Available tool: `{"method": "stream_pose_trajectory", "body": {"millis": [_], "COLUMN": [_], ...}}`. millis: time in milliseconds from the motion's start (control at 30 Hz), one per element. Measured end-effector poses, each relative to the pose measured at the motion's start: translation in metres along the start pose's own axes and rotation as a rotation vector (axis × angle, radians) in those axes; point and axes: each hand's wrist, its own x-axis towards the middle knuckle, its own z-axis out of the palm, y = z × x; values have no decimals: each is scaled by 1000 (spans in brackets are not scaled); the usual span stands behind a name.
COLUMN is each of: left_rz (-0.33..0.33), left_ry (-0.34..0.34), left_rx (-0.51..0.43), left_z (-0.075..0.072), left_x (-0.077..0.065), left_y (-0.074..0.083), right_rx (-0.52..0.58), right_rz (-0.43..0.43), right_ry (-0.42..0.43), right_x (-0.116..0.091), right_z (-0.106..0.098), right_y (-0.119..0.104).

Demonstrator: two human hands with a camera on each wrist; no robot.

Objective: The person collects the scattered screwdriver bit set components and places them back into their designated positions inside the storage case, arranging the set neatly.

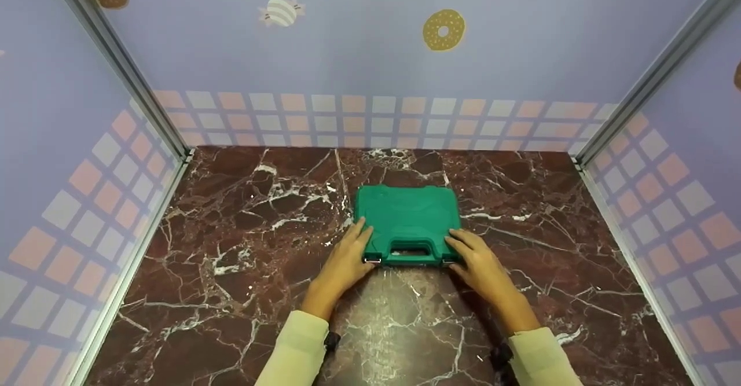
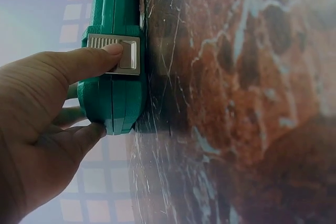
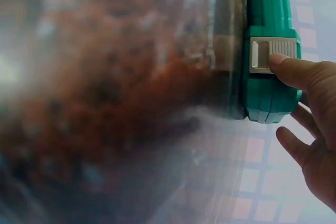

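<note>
A green plastic carrying case (image 1: 412, 212) lies flat on the marbled surface, its handle (image 1: 410, 260) facing the person. At its front left corner, my left hand (image 1: 345, 263) holds the case with fingers over the top and side. The left thumb presses on a ridged metal latch (image 2: 132, 55). My right hand (image 1: 483, 267) holds the front right corner in the same manner, its thumb on the other metal latch (image 3: 260, 55). One right finger stands apart from the case in the right wrist view. Both latches appear flat against the case. Its contents are hidden.
The dark red marbled tabletop (image 1: 249, 299) spreads around the case. A lilac back wall (image 1: 359, 56) with painted sweets and checks rises behind it. Side walls stand at left and right, joined by grey metal corner posts (image 1: 648, 73).
</note>
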Motion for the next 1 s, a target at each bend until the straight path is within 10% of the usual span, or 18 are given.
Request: {"method": "stream_pose_trajectory", "body": {"millis": [1000], "left_rz": [85], "left_ry": [56], "left_rx": [113], "left_z": [0], "left_x": [3], "left_y": [-2], "right_rx": [64], "right_rz": [43], "right_ry": [38], "right_x": [-3], "right_z": [3], "right_y": [2]}}
